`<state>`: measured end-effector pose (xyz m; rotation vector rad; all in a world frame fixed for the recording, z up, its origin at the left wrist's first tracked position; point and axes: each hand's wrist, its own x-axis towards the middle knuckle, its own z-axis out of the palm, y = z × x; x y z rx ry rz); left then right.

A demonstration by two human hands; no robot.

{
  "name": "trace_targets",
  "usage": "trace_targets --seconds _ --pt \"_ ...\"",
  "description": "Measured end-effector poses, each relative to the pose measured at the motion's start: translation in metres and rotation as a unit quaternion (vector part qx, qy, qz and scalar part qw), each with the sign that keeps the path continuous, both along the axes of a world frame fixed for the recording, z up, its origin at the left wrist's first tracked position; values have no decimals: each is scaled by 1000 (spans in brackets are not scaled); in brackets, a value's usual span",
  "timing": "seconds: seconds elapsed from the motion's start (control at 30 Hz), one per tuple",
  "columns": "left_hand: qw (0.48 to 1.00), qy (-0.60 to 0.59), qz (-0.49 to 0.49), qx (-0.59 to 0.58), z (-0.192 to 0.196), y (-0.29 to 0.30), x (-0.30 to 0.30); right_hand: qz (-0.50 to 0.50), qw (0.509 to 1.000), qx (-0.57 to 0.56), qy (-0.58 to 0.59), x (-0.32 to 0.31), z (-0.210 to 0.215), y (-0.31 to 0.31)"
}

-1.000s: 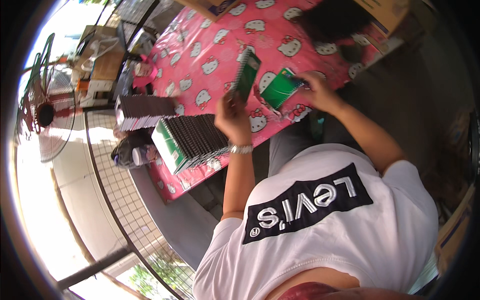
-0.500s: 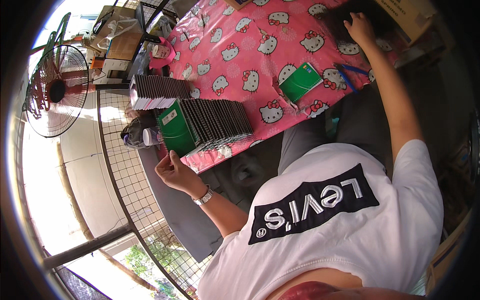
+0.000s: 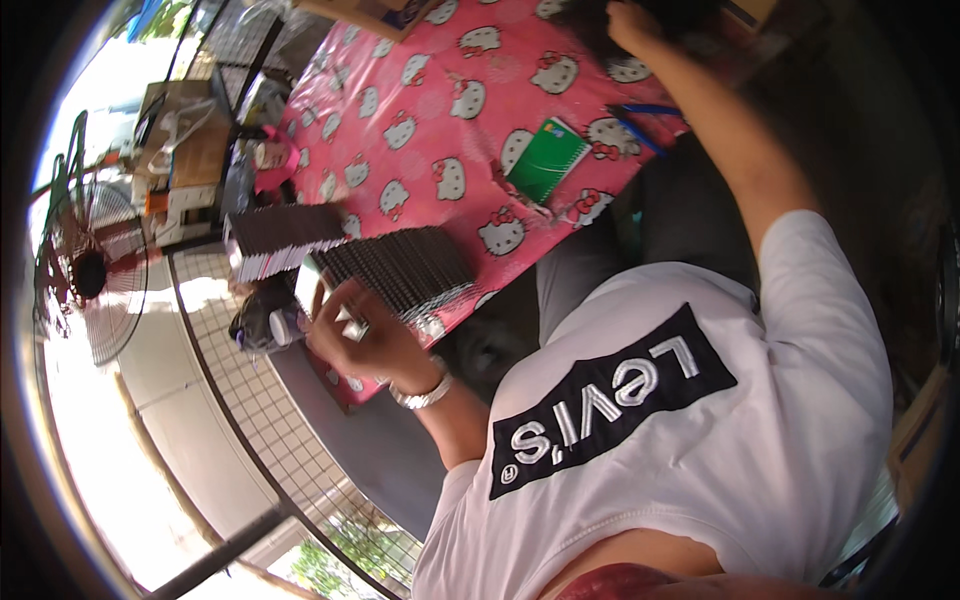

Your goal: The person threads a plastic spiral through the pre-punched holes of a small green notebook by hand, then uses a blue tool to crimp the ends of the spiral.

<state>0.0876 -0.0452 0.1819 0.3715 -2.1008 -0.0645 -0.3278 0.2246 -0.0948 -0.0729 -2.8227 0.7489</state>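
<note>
My left hand (image 3: pixel 362 335), with a silver watch at the wrist, is raised at the front end of a long row of spiral notebooks (image 3: pixel 405 268). Its fingers look bent but are smeared by motion. Beside them shows a pale, shiny notebook cover (image 3: pixel 311 284); whether the hand grips it, I cannot tell. At the top edge my right hand (image 3: pixel 634 32) lies with fingers stretched over a dark, soft-looking thing (image 3: pixel 580 28) whose kind I cannot make out. A single green spiral notebook (image 3: pixel 547 163) rests on the pink patterned tablecloth (image 3: pixel 440 130) between the hands.
A second row of notebooks (image 3: pixel 280 238) stands behind the first. Blue pens (image 3: pixel 640 128) lie near the table's edge. Cardboard boxes (image 3: pixel 385 15) stand at the far side. To the left are a standing fan (image 3: pixel 92 272), a wire mesh (image 3: pixel 235 345) and a pale cup (image 3: pixel 285 327).
The whole view has shifted. My left hand has moved up and inward, from beside the front green notebook to over it. My right hand remains on the dark thing.
</note>
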Motion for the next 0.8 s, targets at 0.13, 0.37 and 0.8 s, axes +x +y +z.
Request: trace_targets --seconds 0.13,0.37,0.8 --pt "892 -277 -318 164 -102 46 -91 -50 998 -17 -24 5 16 -31" --pt "830 -470 -293 66 -219 61 -142 13 996 -31 -85 2 34 -1" --pt "751 -539 -377 60 -170 95 -115 152 920 -355 74 96 99 25"
